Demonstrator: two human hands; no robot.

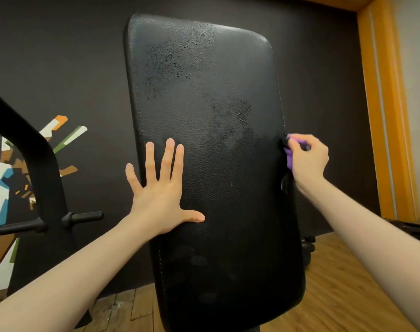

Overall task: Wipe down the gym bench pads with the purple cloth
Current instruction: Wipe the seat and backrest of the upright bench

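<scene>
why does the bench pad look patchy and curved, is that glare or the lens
Head view: the patches on the black pad look like spray droplets and damp streaks catching soft light, not hard glare; wide-angle lens bows the pad's edges and the orange door frame; right hand with purple cloth is slightly soft.

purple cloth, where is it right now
In the head view, the purple cloth is bunched in the right hand, at the black bench pad's right edge.

Grained black leatherette pad (204, 164), damp patches; wooden floor (336, 295).
</scene>
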